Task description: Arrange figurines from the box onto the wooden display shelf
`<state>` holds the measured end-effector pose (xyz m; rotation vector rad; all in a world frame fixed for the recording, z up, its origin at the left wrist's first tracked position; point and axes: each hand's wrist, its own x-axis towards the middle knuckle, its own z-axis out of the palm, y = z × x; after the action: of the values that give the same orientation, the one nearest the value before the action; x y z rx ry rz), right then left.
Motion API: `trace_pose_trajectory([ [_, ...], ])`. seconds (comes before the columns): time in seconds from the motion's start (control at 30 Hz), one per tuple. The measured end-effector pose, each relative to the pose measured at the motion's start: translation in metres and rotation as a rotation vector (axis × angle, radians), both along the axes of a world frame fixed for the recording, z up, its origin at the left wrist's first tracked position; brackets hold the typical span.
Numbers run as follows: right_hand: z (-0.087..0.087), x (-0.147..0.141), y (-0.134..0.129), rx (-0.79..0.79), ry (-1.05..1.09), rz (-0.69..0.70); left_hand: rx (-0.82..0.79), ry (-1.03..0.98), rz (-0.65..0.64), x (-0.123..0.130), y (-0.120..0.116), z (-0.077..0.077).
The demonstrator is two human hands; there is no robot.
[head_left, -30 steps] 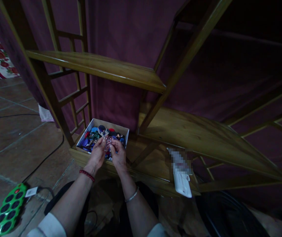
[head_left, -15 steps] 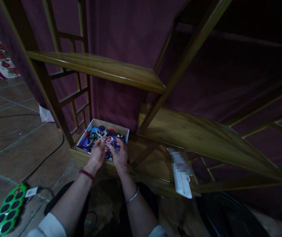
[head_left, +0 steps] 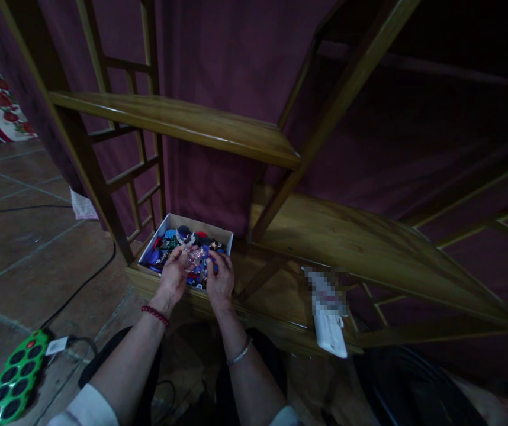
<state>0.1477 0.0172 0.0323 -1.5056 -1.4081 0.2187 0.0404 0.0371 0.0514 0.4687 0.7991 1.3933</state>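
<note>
One clear pinkish plastic packet (head_left: 195, 261), crinkled, was held over a white-sided cardboard box (head_left: 219, 236) of assorted small items (head_left: 171, 234), left on the wooden shelf unit's bottom board (head_left: 276, 296). The left hand (head_left: 173, 278) was pinched closed on its left side; the right hand (head_left: 221, 281) curled at its right edge, its hold unclear. A green power strip (head_left: 14, 378) lay near left.

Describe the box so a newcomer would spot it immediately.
Find the wooden shelf unit. On its lowest board, at left, sits an open box under the left hand and right hand. Unlike the white object rightward, it holds many small multicoloured items.
</note>
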Motion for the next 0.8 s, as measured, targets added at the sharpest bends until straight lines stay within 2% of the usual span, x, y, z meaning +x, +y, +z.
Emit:
trace_pose_trajectory([
  [0.2, -0.001, 0.003, 0.002, 0.029, -0.058, 0.013, -0.055, 0.038, -0.014, -0.003, 0.000, 0.000],
  [0.37, -0.004, 0.004, 0.005, -0.079, 0.109, 0.096, -0.074, 0.049, -0.009, -0.003, -0.002, 0.003],
  [0.6, -0.008, 0.004, 0.009, -0.145, 0.392, 0.161, -0.057, 0.050, 0.002, -0.004, -0.001, 0.001],
  [0.8, -0.005, 0.003, 0.009, -0.123, 0.449, 0.193, 0.022, 0.106, 0.046, -0.002, -0.003, 0.001],
])
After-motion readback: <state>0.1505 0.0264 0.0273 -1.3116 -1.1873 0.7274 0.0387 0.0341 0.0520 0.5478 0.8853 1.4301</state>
